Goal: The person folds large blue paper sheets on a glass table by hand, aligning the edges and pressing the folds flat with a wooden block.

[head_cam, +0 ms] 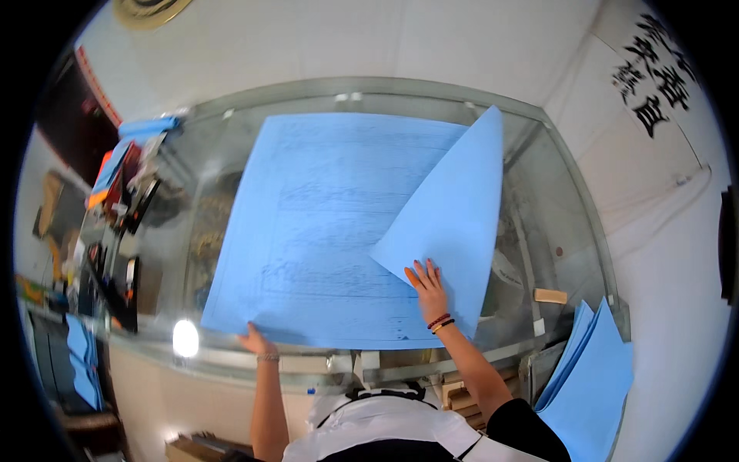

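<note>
A large blue paper sheet [323, 219], printed with dark line drawings, lies across a glass-topped counter [554, 225]. Its right part is folded over to the left as a plain blue flap [456, 202], with one corner pointing inward over the print. My right hand [430, 291] rests on the lower part of this flap, fingers spread; one digit has an orange covering. At the sheet's near left corner area, my left hand [258, 341] holds the front edge, thumb uppermost; its other fingers are mostly hidden.
Folded blue sheets [594, 375] stand at the counter's near right corner, below a small wooden block [550, 296]. Staplers [130, 277], a red box [124, 167] and more folded blue paper [150, 127] crowd the left end. A wall [462, 40] borders the far side.
</note>
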### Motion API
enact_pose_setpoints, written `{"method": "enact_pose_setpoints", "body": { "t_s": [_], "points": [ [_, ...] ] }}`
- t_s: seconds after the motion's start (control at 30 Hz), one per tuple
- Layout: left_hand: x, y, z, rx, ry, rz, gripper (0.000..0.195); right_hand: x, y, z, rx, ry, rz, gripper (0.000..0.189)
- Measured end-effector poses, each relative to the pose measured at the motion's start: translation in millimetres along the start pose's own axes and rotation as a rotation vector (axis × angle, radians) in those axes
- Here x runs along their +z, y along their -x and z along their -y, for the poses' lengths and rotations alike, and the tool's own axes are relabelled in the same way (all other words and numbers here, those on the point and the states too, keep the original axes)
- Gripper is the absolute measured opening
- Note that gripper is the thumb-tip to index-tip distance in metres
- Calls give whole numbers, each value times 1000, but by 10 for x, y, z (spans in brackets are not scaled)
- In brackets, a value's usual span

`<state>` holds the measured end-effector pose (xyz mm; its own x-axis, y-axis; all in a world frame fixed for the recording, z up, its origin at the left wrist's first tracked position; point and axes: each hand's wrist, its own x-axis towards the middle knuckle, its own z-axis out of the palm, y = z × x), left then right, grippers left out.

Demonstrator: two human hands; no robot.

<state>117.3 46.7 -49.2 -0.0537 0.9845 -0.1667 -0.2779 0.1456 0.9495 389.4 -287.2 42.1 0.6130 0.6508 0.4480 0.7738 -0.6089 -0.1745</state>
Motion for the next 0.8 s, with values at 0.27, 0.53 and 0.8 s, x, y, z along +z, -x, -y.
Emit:
{"method": "enact_pose_setpoints", "body": {
  "t_s": [0.27,0.53,0.8],
  "points": [
    [-101,827,-155,-73,-23,-39,33,519,440,966,-221,-55,291,63],
    [-128,1137,-235,-169,-30,-71,28,565,391,1978,-338,-244,433,53],
    [-157,760,-554,-43,111,45,43,522,479,2341,-373,-236,514,51]
  ]
}}
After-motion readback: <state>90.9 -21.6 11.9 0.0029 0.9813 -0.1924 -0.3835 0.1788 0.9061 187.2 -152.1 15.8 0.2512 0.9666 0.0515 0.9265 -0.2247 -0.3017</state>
